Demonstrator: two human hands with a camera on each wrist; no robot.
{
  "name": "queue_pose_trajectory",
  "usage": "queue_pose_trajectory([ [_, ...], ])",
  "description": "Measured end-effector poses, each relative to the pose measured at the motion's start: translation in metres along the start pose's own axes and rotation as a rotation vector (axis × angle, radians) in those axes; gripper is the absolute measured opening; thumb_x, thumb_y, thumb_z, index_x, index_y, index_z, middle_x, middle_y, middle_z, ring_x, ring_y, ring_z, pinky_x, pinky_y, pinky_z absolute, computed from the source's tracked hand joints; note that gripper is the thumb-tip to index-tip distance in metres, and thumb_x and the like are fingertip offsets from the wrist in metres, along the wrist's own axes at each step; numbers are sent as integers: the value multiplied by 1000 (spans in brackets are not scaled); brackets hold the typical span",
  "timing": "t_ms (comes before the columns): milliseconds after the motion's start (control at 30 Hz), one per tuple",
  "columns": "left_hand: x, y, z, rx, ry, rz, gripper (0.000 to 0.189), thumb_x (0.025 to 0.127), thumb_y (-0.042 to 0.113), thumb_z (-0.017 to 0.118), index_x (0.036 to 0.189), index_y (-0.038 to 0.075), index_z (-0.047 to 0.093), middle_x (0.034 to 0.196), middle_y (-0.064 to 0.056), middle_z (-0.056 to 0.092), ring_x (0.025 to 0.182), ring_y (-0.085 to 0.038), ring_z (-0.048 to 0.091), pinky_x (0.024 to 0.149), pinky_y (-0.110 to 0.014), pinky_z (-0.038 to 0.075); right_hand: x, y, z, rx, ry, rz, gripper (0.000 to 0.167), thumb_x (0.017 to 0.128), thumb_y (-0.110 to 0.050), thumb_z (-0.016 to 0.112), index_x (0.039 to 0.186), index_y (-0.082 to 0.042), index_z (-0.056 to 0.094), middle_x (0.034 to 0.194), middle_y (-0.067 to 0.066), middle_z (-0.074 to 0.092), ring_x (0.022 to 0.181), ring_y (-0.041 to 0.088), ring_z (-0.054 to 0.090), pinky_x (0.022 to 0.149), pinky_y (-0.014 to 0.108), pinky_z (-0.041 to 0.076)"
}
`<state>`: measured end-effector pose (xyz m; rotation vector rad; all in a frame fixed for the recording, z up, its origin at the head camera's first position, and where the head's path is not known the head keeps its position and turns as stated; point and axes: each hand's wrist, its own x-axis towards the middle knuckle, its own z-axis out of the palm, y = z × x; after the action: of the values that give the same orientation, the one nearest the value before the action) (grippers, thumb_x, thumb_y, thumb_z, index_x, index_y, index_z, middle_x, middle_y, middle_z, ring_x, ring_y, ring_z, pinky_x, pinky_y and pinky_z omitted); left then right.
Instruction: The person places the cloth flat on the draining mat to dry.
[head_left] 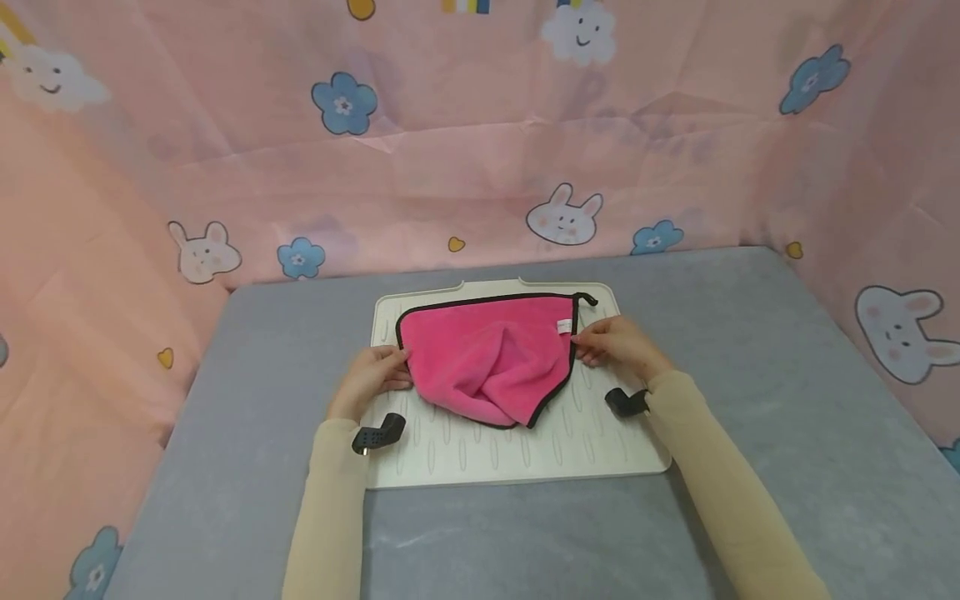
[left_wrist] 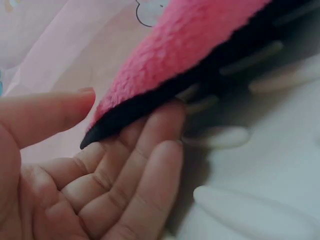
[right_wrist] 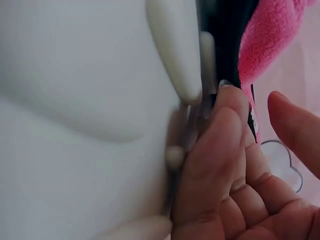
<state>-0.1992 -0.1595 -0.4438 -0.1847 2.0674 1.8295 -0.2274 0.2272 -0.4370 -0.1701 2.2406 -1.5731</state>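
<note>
Pink cloth: the cloth (head_left: 465,337) lies on the cream ribbed mat (head_left: 450,467), towards its 12 o'clock side; 12 is the top of the head view
Long axis: close to a 9-to-3 line, tipped up slightly at the 3 o'clock end
Straight side: faces 12, lined by black edging (head_left: 487,302)
Lower corner: the narrowed tip (head_left: 531,422) points to 5 o'clock from the cloth's middle, where the fabric is bunched into folds
Black loop: the loop (head_left: 588,298) sticks out at 2 o'clock, with a white label (head_left: 564,326) just inside the edge below it
Left hand: the hand (head_left: 369,379) is at the cloth's 9 o'clock edge; its fingers (left_wrist: 160,165), loosely bent, lie under the black edging, and the thumb (left_wrist: 50,115) stands off from them with the cloth's edge between, not clenched
Right hand: the hand (head_left: 621,343) is at the 3 o'clock edge; its fingers (right_wrist: 215,145) lie relaxed against the underside of the edging, the thumb (right_wrist: 297,122) spread clear of the cloth
Mat: rests on a grey tabletop (head_left: 255,467)
Wrists: a black device at each, the left (head_left: 381,433) and the right (head_left: 626,403), both over the mat
</note>
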Motion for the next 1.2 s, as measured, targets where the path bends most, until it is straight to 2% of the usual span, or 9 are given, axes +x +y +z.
queue_pose_trajectory([
  [200,-18,-5,14,51,-66,20,23,97,15,53,93,-8,57,81,-10,64,68,-12,63,69,-26,55,-3,-5,9,-114,-77,71,27,92,-14,61,94,13,65,72,8,64,61,12,60,60,24,53],
  [367,-26,-7,26,22,-116,20,24,98,13,50,98,-10,55,81,-9,64,67,-12,63,69,-27,55,-11,-10,17,-105,-133,70,25,92,-13,61,92,12,65,74,8,65,62,13,60,60,25,53],
  [567,-29,-12,28,-11,-128,46,27,97,13,52,105,-12,55,82,-8,64,71,-13,64,72,-29,55,-20,-10,29,-36,-154,89,24,92,-14,60,92,10,64,76,9,66,64,13,62,62,25,54],
  [733,-31,-18,25,42,-237,82,25,92,9,58,103,-13,56,82,-8,66,72,-14,65,74,-31,55,-28,-7,49,91,-113,61,22,94,-11,57,98,10,59,77,7,62,68,13,61,66,25,53],
  [833,-31,-20,23,53,-281,91,24,90,6,61,104,-13,56,80,-8,67,72,-14,66,74,-31,55,-31,-9,61,205,-66,56,16,94,-11,55,92,5,58,74,5,60,67,12,60,65,24,53],
  [933,-32,-20,22,46,-265,91,24,89,5,61,104,-13,55,80,-9,68,72,-14,66,74,-31,55,-33,-12,70,306,-49,54,15,95,-13,55,84,-3,59,73,4,60,67,11,60,64,23,52],
  [1033,-31,-20,23,47,-212,83,24,90,6,61,104,-12,56,80,-9,68,71,-14,65,73,-31,55,-35,-12,77,383,-23,55,15,94,-12,56,81,-7,60,71,3,61,66,11,61,64,23,52],
  [1200,-28,-20,22,-11,-106,93,22,93,10,59,103,-10,56,82,-8,67,72,-14,66,73,-30,55,-37,-11,82,470,108,24,14,93,-8,58,79,-8,60,70,2,59,64,11,59,62,23,51],
])
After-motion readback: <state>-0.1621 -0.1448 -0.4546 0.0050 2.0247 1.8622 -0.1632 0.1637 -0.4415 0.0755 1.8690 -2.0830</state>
